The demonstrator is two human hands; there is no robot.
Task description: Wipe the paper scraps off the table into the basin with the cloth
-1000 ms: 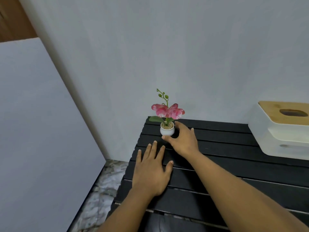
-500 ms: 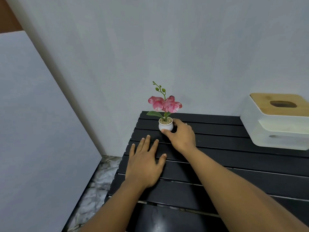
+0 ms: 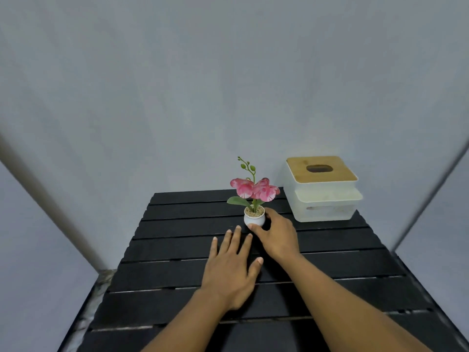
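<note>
The black slatted table (image 3: pixel 177 252) fills the lower half of the view. My left hand (image 3: pixel 232 269) lies flat on it with fingers spread and straight. My right hand (image 3: pixel 275 233) curls round a small white pot (image 3: pixel 253 219) holding a pink artificial orchid (image 3: pixel 253 190) near the table's back middle; thumb in front, fingers behind the pot. No cloth, paper scraps or basin appear in view.
A white tissue box (image 3: pixel 323 199) with a wooden lid stands at the table's back right, close to the pot. Grey walls (image 3: pixel 228 85) enclose the table at the back and both sides. A strip of marble floor (image 3: pixel 101 280) shows at the left.
The view has swung to the right, so the table sits more centred and the tissue box is fully visible. Both hands keep their places, the right one still round the pot.
</note>
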